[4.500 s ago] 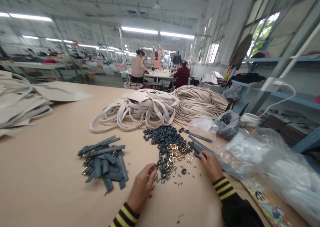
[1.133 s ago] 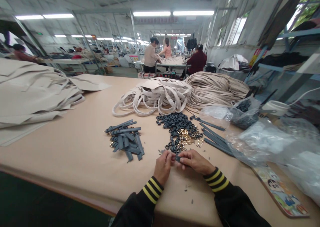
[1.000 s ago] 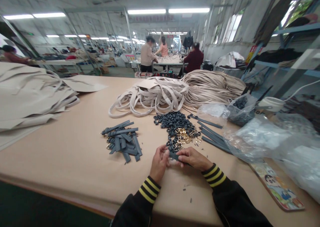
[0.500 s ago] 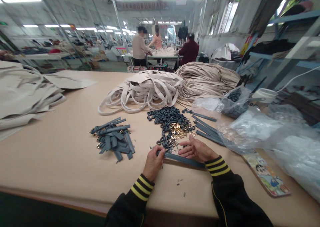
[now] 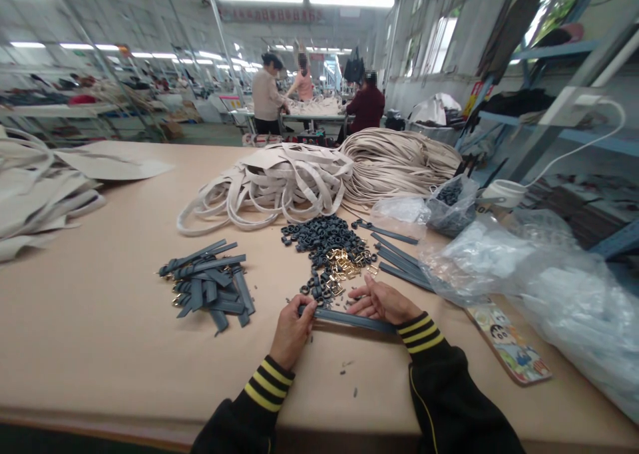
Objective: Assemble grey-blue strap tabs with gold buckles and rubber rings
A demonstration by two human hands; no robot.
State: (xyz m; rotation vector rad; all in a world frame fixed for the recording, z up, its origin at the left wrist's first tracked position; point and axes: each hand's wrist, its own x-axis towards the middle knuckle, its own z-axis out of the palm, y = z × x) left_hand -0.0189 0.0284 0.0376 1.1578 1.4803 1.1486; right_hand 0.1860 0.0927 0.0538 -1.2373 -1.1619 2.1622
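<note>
My left hand (image 5: 293,331) pinches the left end of a dark grey strap (image 5: 352,319) between thumb and fingers. The strap stretches rightward, passing under my right wrist. My right hand (image 5: 383,299) is open, palm turned up and fingers spread, just above the strap. Beyond it lies a small heap of gold metal buckles (image 5: 344,263), touching a larger pile of dark grey loops (image 5: 324,233). To the left sits a stack of short grey straps with gold buckles (image 5: 212,284). More flat grey straps (image 5: 399,257) lie behind my right hand.
Beige strap coils (image 5: 279,184) and a long beige bundle (image 5: 399,161) lie at the back. Clear plastic bags (image 5: 554,287) and a cartoon-patterned case (image 5: 512,344) are on the right. Beige fabric pieces (image 5: 44,188) cover the far left. Several people work at a table beyond.
The view has turned slightly to the right, so everything appears shifted left. Both hands keep nearly the same pose, the left still pinching the strap and the right open.
</note>
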